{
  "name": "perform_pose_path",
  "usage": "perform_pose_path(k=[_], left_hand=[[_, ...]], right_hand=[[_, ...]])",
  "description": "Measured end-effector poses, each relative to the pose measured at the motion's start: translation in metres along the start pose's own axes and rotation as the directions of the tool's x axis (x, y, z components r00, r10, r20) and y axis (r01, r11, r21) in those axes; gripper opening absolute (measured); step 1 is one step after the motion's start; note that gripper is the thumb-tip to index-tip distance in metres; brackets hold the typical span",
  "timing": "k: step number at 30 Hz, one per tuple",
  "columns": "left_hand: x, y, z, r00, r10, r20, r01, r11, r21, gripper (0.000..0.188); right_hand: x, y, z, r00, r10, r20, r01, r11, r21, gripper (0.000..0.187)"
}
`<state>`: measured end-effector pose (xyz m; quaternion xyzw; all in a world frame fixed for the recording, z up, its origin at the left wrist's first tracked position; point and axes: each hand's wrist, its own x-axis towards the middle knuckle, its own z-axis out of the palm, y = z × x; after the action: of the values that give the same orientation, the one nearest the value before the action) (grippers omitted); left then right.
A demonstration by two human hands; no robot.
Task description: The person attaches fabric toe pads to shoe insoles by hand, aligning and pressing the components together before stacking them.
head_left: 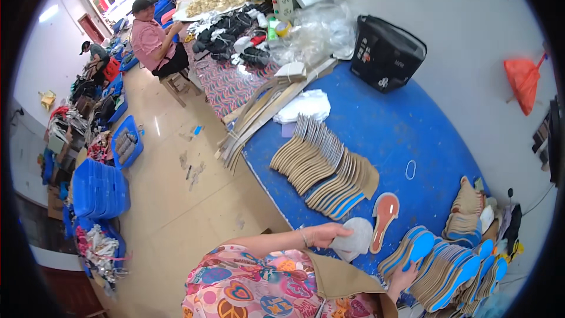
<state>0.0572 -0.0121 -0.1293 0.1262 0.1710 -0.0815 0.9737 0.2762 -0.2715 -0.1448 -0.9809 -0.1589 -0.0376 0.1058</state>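
Observation:
My left hand (327, 235) reaches across from the left and pinches a pale grey, rounded flat piece (357, 234), which looks like a shoe insole pad. Just right of it lies a brown-red insole with a tan rim (386, 209). Near the front edge of the table, my right hand (402, 277) is closed on a blue-topped insole (419, 249) at the left end of a row of stacked insoles (444, 277). Part of that hand is hidden by the insoles. Farther back, a fanned row of tan insoles (312, 168) leans across the blue table (365, 118).
A black bag (388, 53) stands at the table's far right. Bundled strips (276, 103) and white cloth (306, 107) lie near the adjoining patterned table. More insoles (465, 218) sit by the right wall. A seated person (156, 41) works there; blue baskets (100, 188) line the floor.

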Motion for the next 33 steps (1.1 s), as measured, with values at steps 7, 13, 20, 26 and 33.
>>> perform_pose_path(k=[7,13,20,26,33], left_hand=[[-0.005,-0.005,0.008,0.998,-0.016,-0.057,0.024,0.989,0.147,0.045],[-0.017,-0.033,0.015,0.997,-0.003,0.076,0.005,1.000,-0.020,0.042],[-0.022,0.013,0.020,0.931,0.347,0.114,-0.347,0.938,-0.018,0.046],[-0.039,0.053,0.062,0.883,0.441,0.162,-0.439,0.897,-0.049,0.049],[-0.017,0.027,0.054,0.867,0.405,0.292,-0.383,0.914,-0.133,0.047]], right_hand=[[0.015,0.017,-0.011,0.985,0.018,0.171,-0.062,0.965,0.255,0.040],[-0.005,0.025,-0.044,0.963,-0.005,0.268,-0.251,0.332,0.909,0.040],[-0.030,-0.101,-0.096,0.934,-0.178,0.309,-0.356,-0.436,0.826,0.048],[-0.030,-0.155,-0.107,0.790,-0.528,0.312,-0.483,-0.222,0.847,0.029],[-0.058,-0.158,-0.106,0.548,-0.697,0.462,-0.546,0.121,0.829,0.027]])
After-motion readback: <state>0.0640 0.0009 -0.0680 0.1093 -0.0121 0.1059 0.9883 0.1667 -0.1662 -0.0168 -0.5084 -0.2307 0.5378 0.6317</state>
